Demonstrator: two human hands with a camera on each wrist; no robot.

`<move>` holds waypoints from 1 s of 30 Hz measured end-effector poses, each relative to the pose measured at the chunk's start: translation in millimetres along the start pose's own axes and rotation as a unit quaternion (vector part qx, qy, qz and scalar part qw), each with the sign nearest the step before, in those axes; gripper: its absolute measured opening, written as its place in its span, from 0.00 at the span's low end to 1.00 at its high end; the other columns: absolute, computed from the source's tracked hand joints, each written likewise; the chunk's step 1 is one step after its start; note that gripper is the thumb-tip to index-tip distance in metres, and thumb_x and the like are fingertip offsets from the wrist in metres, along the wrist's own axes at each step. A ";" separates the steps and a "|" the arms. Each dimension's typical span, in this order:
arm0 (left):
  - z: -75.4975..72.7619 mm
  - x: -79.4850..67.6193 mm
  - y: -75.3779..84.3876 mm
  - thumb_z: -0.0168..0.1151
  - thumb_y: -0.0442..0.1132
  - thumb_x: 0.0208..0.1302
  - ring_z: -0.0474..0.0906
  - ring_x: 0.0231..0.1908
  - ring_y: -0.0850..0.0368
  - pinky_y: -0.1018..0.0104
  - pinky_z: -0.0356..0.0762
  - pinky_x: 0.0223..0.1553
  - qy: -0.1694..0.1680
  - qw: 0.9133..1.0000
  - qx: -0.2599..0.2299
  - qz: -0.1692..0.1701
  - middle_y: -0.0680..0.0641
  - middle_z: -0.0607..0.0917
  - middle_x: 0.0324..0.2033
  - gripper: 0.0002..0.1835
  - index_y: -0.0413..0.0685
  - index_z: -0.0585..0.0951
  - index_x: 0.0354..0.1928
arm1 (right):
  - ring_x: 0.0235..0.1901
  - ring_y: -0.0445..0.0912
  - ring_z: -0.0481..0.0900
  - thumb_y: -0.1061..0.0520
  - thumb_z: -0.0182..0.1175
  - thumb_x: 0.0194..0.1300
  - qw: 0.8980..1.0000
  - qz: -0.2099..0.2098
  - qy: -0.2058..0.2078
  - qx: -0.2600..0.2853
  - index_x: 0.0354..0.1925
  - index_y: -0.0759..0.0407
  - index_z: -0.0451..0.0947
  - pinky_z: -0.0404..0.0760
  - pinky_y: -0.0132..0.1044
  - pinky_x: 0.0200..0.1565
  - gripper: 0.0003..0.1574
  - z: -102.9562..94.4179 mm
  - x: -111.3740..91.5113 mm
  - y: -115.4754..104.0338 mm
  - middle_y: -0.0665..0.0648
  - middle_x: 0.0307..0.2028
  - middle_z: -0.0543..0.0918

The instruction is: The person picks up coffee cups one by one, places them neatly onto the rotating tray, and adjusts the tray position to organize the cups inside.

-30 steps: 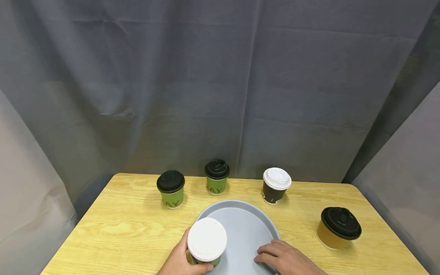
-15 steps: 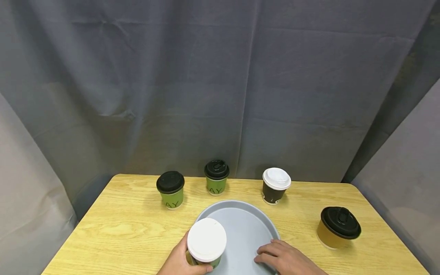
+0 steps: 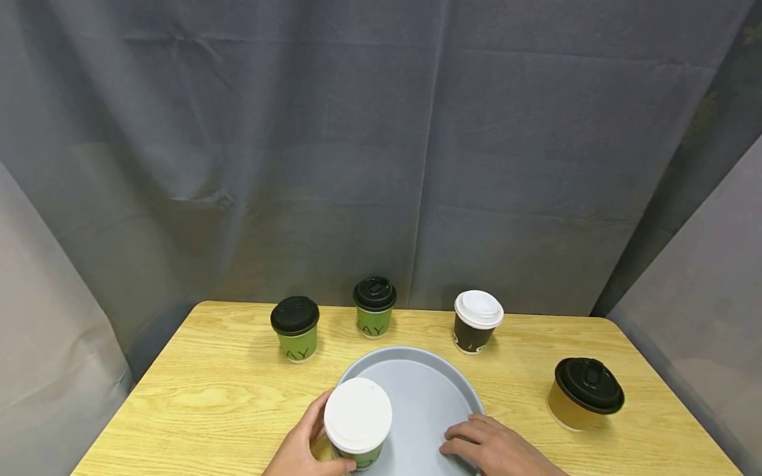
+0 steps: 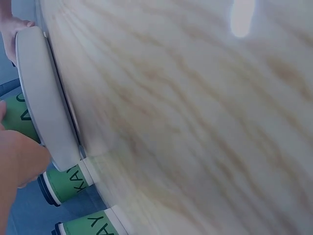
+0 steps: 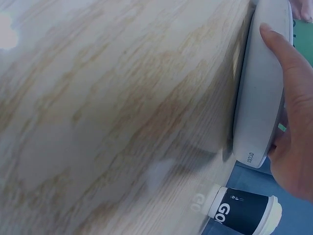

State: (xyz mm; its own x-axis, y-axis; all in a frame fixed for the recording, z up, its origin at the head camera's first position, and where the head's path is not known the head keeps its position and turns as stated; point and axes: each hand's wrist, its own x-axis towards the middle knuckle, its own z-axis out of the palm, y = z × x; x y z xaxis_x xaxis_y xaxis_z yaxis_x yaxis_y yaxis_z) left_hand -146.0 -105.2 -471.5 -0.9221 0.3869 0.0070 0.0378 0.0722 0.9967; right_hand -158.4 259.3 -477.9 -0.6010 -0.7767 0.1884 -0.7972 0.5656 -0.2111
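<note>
At the far left, a pale cloth (image 3: pixel 53 357) is seen hanging beside the wooden table (image 3: pixel 196 390), and a grey curtain (image 3: pixel 333 152) is stretched behind it. Towards the left of the tabletop, a black-lidded green cup (image 3: pixel 296 330) is stood upright, with dark lettering shown on its side. Nearer the front edge, the white-lidded green cup (image 3: pixel 358 423) is grasped by the left hand (image 3: pixel 297 443), whose fingers and thumb are curved loosely around it, a gap being left at the palm. This cup is held upright over the left part of the round grey tray (image 3: pixel 419 400); its base is hidden by the tray's wall in the left wrist view, so whether the floor is touched cannot be told. Behind the tray, another green cup (image 3: pixel 374 309) with a black lid is placed near the curtain. Farther right, a white-lidded black cup (image 3: pixel 476 324) is stood. The tray's right rim is gripped by the right hand (image 3: pixel 494 446), the fingers being laid inside and the thumb pressed against the outer wall. Farthest right on the table, a wide tan cup (image 3: pixel 585 395) is topped by a black lid.
</note>
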 end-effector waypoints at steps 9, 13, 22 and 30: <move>-6.8 -9.1 -0.5 0.75 0.35 0.55 0.62 0.67 0.33 0.64 0.68 0.62 0.021 1.000 -0.008 0.011 0.30 0.63 0.68 0.56 0.35 0.47 0.76 | 0.46 0.36 0.74 0.27 0.61 0.62 1.000 -0.004 -0.004 0.003 0.53 0.42 0.80 0.81 0.37 0.46 0.30 0.5 0.7 0.2 0.42 0.51 0.78; -9.4 -14.4 3.1 0.76 0.34 0.53 0.62 0.66 0.31 0.43 0.68 0.62 0.045 0.999 0.004 0.024 0.30 0.65 0.66 0.54 0.36 0.50 0.75 | 0.46 0.36 0.74 0.27 0.61 0.62 1.000 -0.004 -0.004 0.002 0.53 0.42 0.80 0.81 0.36 0.46 0.30 0.5 0.8 0.4 0.42 0.51 0.78; -11.5 -19.9 13.6 0.76 0.29 0.50 0.63 0.65 0.31 0.40 0.68 0.60 0.067 0.996 0.037 0.050 0.31 0.66 0.66 0.53 0.33 0.53 0.74 | 0.45 0.37 0.74 0.27 0.60 0.62 1.000 0.006 -0.010 0.005 0.54 0.42 0.80 0.81 0.36 0.45 0.30 -0.6 0.6 1.2 0.42 0.51 0.79; -9.4 -24.1 17.5 0.77 0.31 0.48 0.67 0.65 0.42 0.43 0.70 0.61 0.088 0.989 0.084 0.087 0.36 0.70 0.65 0.50 0.37 0.59 0.73 | 0.45 0.36 0.74 0.28 0.61 0.62 1.000 -0.005 0.000 -0.002 0.52 0.42 0.80 0.81 0.35 0.44 0.29 1.4 0.9 1.8 0.42 0.50 0.79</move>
State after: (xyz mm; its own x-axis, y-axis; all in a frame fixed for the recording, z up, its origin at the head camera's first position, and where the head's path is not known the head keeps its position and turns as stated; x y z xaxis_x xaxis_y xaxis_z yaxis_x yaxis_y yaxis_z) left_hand -126.8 -121.9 -453.4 -0.9480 0.2420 0.2068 0.2524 0.1753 0.9516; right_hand -160.2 259.2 -479.4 -0.5929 -0.7824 0.1904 -0.8034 0.5589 -0.2053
